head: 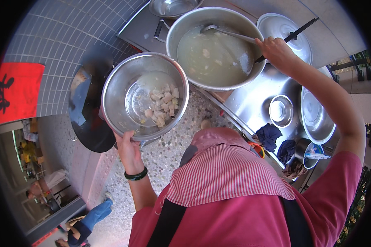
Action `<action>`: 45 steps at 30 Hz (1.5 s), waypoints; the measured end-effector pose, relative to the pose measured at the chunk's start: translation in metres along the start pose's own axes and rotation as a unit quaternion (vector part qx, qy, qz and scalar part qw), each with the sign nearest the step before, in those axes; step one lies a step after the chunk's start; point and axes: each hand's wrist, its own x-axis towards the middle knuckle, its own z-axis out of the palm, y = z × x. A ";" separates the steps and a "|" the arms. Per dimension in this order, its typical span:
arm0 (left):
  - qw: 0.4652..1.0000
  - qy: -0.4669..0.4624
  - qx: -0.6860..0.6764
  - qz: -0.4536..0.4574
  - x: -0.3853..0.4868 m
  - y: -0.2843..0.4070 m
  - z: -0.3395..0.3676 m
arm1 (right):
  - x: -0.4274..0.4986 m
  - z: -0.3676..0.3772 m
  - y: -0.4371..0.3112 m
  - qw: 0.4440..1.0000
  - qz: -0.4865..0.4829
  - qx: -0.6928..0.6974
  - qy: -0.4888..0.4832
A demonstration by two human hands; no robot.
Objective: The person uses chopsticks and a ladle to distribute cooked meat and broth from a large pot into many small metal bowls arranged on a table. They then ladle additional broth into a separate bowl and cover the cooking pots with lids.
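My left hand (130,151) holds the near rim of a large stainless-steel bowl (117,92), tilted, with pale meat chunks (164,105) and some cloudy liquid gathered at its right side. Beyond it to the right stands a big metal pot (216,87) of cloudy broth (207,58). My right hand (273,51) grips the handle of a metal ladle (235,34), whose head lies at the broth's surface near the far left side. A black rod-like handle (303,29) passes by my right hand, its lower end at the pot's right rim; whether I hold it too, I cannot tell.
A dark wok (95,136) stands left of the bowl. Right of the pot are a metal lid (284,24), a small bowl (281,111), a large basin (317,117) and dark cloths (268,136) on a steel counter (247,95). Another bowl (173,7) sits behind. Other people (80,230) are at lower left.
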 end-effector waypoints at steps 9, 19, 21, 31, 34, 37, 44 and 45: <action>1.000 0.001 -0.009 0.007 0.001 -0.005 -0.006 | 0.000 -0.014 0.020 0.995 -0.061 0.027 -0.072; 1.000 -0.006 -0.018 0.013 0.001 -0.004 -0.005 | -0.035 -0.047 0.046 0.950 -0.020 0.277 -0.143; 1.000 -0.007 -0.022 0.016 0.001 -0.004 -0.004 | -0.038 -0.051 0.047 0.931 -0.026 0.311 -0.190; 1.000 0.000 -0.004 0.006 0.001 -0.001 -0.001 | -0.022 -0.031 0.010 0.835 -0.011 0.527 -0.158; 1.000 0.009 -0.003 0.009 0.000 0.000 0.001 | -0.009 -0.022 -0.006 0.797 0.008 0.582 -0.159; 1.000 0.015 0.001 0.009 0.000 0.000 0.003 | 0.002 -0.017 -0.019 0.753 0.007 0.638 -0.158; 1.000 0.016 0.001 0.007 0.001 0.002 0.003 | 0.002 -0.024 -0.026 0.667 0.044 0.722 -0.178; 1.000 0.016 -0.001 0.009 0.001 0.002 0.003 | -0.002 -0.025 -0.025 0.661 0.058 0.725 -0.183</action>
